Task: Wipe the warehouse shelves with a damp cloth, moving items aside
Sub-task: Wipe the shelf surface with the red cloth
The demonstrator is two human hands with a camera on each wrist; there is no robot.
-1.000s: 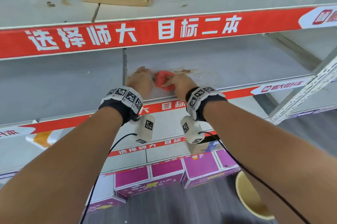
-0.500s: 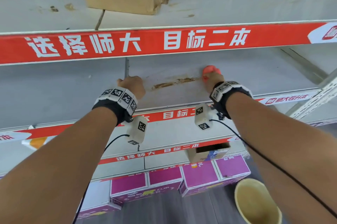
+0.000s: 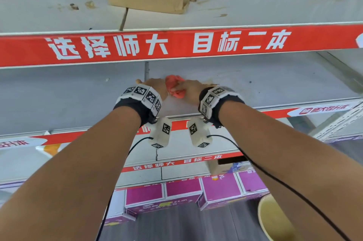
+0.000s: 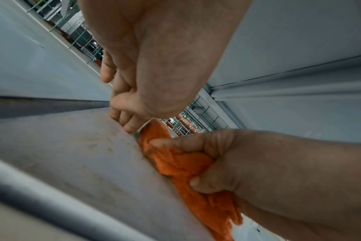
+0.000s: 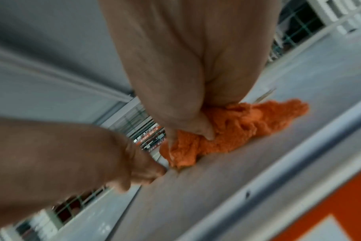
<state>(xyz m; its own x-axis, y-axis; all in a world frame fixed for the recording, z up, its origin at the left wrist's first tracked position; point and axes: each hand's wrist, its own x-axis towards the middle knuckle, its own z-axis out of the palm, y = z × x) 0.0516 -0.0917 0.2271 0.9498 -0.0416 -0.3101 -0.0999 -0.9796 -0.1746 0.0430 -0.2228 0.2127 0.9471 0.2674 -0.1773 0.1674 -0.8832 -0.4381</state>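
The right hand (image 3: 189,90) grips the bunched cloth (image 3: 174,87) on the shelf (image 3: 255,91), beside the curled, empty left hand (image 3: 157,87). Press flatter, I think, and rub the brown stain (image 3: 211,84) just right of the cloth.

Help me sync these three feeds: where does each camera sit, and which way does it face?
Head: worn on the head, looking forward and down at the shelf; both forearms, left hand, right hand show.
Left wrist: looks along the left hand's curled fingers resting on the shelf; the right hand shows too.
Right wrist: looks along the right hand gripping the orange cloth; blurred.
Shared: all three show both hands and the cloth.
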